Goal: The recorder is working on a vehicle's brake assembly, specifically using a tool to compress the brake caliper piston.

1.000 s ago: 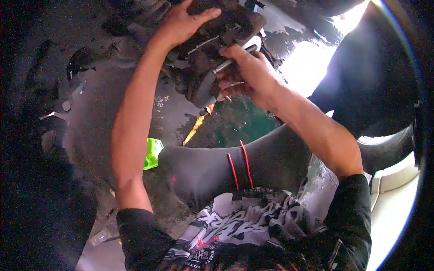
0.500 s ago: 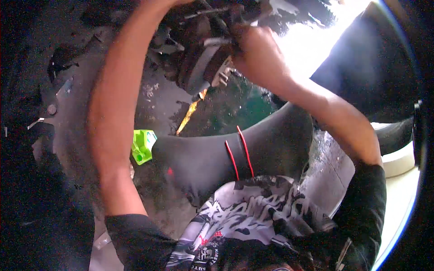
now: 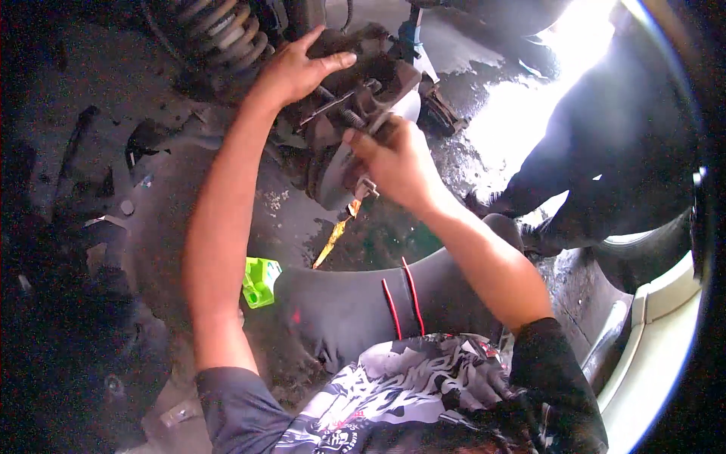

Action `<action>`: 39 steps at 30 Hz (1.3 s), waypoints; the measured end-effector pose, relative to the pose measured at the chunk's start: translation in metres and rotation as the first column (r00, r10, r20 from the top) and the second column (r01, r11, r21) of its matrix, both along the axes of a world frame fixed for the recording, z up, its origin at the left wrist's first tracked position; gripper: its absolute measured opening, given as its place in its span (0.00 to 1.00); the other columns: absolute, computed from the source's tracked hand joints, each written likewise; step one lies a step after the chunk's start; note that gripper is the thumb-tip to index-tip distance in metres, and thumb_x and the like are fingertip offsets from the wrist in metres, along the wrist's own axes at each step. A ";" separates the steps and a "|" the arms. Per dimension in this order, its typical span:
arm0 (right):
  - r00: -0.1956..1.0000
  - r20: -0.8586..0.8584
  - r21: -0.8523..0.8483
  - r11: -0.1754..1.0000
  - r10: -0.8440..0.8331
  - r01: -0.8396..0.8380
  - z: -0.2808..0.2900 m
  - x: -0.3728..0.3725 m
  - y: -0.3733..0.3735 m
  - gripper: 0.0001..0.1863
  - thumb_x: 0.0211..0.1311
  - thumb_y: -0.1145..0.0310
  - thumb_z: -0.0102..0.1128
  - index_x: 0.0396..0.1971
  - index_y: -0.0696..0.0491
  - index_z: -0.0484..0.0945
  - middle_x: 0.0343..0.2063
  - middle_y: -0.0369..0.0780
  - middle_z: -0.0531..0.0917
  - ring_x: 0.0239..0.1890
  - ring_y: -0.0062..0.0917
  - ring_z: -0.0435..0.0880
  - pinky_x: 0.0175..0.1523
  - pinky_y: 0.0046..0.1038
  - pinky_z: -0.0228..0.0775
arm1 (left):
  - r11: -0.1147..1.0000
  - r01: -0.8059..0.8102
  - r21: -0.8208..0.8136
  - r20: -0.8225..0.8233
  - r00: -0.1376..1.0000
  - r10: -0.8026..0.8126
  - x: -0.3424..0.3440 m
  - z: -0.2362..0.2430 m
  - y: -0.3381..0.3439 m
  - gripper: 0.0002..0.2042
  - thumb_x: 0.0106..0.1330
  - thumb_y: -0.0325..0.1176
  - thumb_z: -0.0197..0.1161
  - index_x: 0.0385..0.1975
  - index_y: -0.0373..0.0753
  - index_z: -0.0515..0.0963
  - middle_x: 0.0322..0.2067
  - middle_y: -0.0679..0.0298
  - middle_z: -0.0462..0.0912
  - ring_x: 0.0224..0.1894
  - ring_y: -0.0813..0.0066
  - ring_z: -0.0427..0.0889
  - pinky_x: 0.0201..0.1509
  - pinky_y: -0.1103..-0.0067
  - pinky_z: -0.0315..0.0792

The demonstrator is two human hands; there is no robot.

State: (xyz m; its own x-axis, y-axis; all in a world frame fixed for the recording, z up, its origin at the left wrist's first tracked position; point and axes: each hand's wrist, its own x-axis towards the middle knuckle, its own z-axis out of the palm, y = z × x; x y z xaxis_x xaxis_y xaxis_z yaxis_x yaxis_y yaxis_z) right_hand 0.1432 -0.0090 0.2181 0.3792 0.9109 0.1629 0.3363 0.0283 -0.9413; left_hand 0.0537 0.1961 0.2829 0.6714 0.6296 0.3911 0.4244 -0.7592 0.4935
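Observation:
A dark, dirty wheel-brake assembly (image 3: 333, 125) is in front of me in the upper middle, with the grey rim of a brake disc (image 3: 330, 181) showing below it. My left hand (image 3: 299, 74) lies against its upper left side, thumb and forefinger spread apart. Lower right of that, my right hand (image 3: 397, 159) is closed round the edge of what looks like a brake caliper (image 3: 401, 83), thumb pressed on the near side. Its other fingers are partly hidden behind the metal. A ribbed bolt or boot (image 3: 352, 117) sits between the two hands.
A rusty coil spring (image 3: 227, 30) hangs at upper left. Below the disc is a yellow strip (image 3: 333, 238). A bright green plastic piece (image 3: 261, 282) lies beside my dark-trousered leg (image 3: 340, 299). At right, another person's dark-clothed leg (image 3: 605, 113) stands close by, near a pale car panel (image 3: 658, 325).
The view has shifted upward, so the scene sits lower. My left hand has come into sight against the assembly. My right hand has moved down and left, onto the caliper.

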 end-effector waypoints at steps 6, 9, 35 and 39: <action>0.712 0.488 0.576 0.799 -0.505 0.172 0.005 0.015 -0.008 0.23 0.53 0.77 0.60 0.51 0.54 0.72 0.52 0.46 0.73 0.43 0.41 0.80 0.49 0.40 0.74 | 0.998 -0.057 -0.001 -0.070 0.996 0.057 -0.006 0.000 0.011 0.50 0.48 0.69 0.66 0.67 0.40 0.65 0.60 0.38 0.69 0.65 0.47 0.69 0.69 0.66 0.61; 0.679 -0.726 0.038 0.979 -0.111 0.202 -0.009 0.005 -0.014 0.25 0.60 0.58 0.67 0.50 0.56 0.69 0.34 0.38 0.78 0.35 0.23 0.81 0.36 0.28 0.77 | 0.998 -0.061 0.011 -0.053 0.997 0.061 -0.012 -0.002 0.011 0.50 0.48 0.69 0.66 0.67 0.39 0.64 0.62 0.40 0.69 0.65 0.48 0.68 0.69 0.66 0.60; 0.499 -0.840 0.371 0.897 0.212 0.243 -0.017 -0.042 0.019 0.12 0.66 0.67 0.61 0.40 0.54 0.68 0.26 0.37 0.78 0.16 0.22 0.78 0.23 0.24 0.73 | 0.943 -0.013 0.334 0.185 0.981 -0.052 -0.012 0.008 -0.034 0.15 0.54 0.33 0.72 0.40 0.38 0.78 0.41 0.56 0.81 0.47 0.60 0.80 0.54 0.72 0.71; 0.529 -0.811 0.419 0.880 0.251 0.225 -0.020 -0.036 0.020 0.10 0.66 0.67 0.61 0.39 0.53 0.69 0.27 0.37 0.79 0.17 0.22 0.78 0.23 0.24 0.72 | 0.940 0.125 0.318 0.167 0.968 -0.185 -0.009 0.008 -0.031 0.16 0.58 0.32 0.69 0.47 0.40 0.79 0.44 0.57 0.81 0.50 0.61 0.79 0.57 0.72 0.70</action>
State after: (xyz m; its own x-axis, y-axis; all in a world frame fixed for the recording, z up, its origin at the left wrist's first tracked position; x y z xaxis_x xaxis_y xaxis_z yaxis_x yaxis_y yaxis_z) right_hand 0.1075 0.0109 0.1986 0.5392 0.8303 0.1408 -0.5857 0.4899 -0.6457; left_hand 0.0448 0.1649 0.2906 0.6444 0.3552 0.6772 0.2097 -0.9337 0.2903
